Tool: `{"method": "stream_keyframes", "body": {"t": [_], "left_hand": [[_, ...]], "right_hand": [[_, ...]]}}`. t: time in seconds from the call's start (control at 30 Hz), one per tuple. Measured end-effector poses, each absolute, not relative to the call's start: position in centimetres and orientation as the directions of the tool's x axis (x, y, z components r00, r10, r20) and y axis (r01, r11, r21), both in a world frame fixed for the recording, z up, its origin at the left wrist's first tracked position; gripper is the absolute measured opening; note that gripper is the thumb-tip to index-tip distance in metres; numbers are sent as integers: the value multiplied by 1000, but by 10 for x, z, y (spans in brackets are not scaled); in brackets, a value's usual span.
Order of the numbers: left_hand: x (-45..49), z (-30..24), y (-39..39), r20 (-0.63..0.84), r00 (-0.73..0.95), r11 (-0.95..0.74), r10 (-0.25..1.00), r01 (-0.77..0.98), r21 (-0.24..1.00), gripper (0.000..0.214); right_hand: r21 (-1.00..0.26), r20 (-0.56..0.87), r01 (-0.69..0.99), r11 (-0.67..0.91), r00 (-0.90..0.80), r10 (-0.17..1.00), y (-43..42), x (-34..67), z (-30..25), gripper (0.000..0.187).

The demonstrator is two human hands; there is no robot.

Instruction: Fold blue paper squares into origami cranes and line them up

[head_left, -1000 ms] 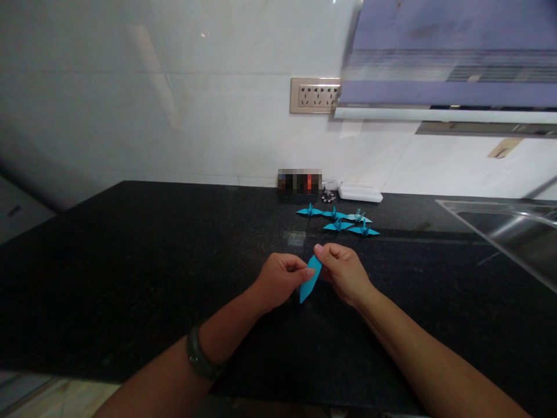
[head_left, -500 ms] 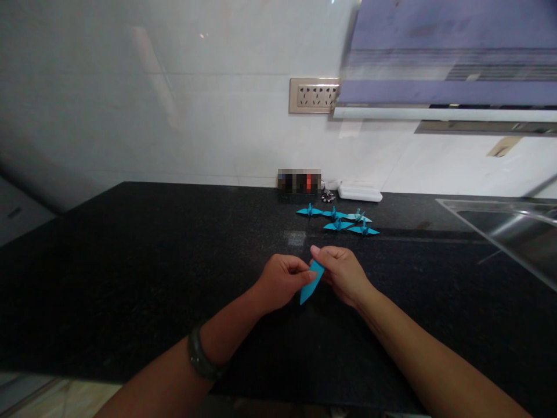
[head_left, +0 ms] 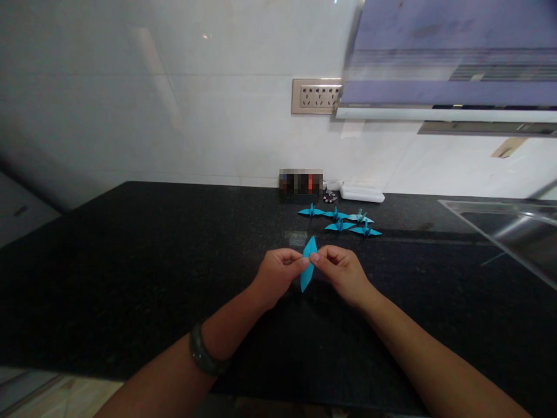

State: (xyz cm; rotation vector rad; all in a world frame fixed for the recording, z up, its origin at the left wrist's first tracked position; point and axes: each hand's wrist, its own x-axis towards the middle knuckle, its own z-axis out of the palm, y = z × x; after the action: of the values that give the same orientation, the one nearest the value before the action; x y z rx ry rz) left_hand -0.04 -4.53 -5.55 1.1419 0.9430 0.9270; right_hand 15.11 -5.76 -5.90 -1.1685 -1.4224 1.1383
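Observation:
A narrow folded piece of blue paper (head_left: 307, 277), pointed at both ends, is held above the dark counter. My left hand (head_left: 281, 273) pinches its left side, thumb on top. From the right, my right hand (head_left: 342, 270) pinches the same paper, its thumb tip close to the left thumb near the middle. The fingers behind the paper are hidden. Beyond my hands stand several folded paper cranes (head_left: 339, 226) in two rows, most of them blue and one paler crane (head_left: 361, 217) at the right of the back row.
The black speckled counter (head_left: 143, 261) runs back to a white wall. Along the wall sit a blurred-out box (head_left: 301, 182), a small beaded item (head_left: 329, 197) and a white, elongated object (head_left: 362, 192). A steel sink (head_left: 517, 223) is set in at the right.
The blue paper has turned more upright and its far tip now shows above my thumbs. My right thumb has come down onto the paper's middle, and my left thumb has shifted slightly up and left.

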Motion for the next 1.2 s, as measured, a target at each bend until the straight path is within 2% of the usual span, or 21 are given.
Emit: {"method": "stream_keyframes", "body": {"t": [0.17, 0.27, 0.37, 0.47, 0.57, 0.7, 0.97, 1.2], "left_hand": [[-2, -53, -43, -139, 329, 205, 934, -176, 963, 30], [-5, -54, -41, -110, 283, 173, 953, -207, 963, 37], [-7, -54, -40, -76, 220, 135, 973, -271, 953, 39], [-7, -54, -39, -72, 225, 135, 972, -279, 951, 24], [-6, -54, -39, -83, 249, 148, 965, -257, 955, 17], [-8, -52, -38, -61, 306, 134, 950, -225, 965, 16], [-13, -51, -38, 85, 388, -59, 918, -78, 995, 19], [-13, -55, -36, 131, 322, -148, 938, 28, 989, 14]], "right_hand": [[-989, 63, 115, 88, -203, 977, -53, 156, -59, 31], [-988, 109, 92, 122, -140, 984, -52, 156, -61, 18], [-950, 274, 128, 285, -97, 957, -54, 156, -63, 23], [-818, 442, 306, 486, -207, 873, -56, 157, -64, 20], [-693, 508, 411, 592, -304, 806, -57, 159, -62, 18], [-670, 521, 462, 581, -265, 812, -56, 161, -60, 17], [-676, 543, 447, 586, -235, 806, -54, 164, -60, 16], [-687, 552, 404, 604, -251, 795, -55, 162, -56, 13]]}}
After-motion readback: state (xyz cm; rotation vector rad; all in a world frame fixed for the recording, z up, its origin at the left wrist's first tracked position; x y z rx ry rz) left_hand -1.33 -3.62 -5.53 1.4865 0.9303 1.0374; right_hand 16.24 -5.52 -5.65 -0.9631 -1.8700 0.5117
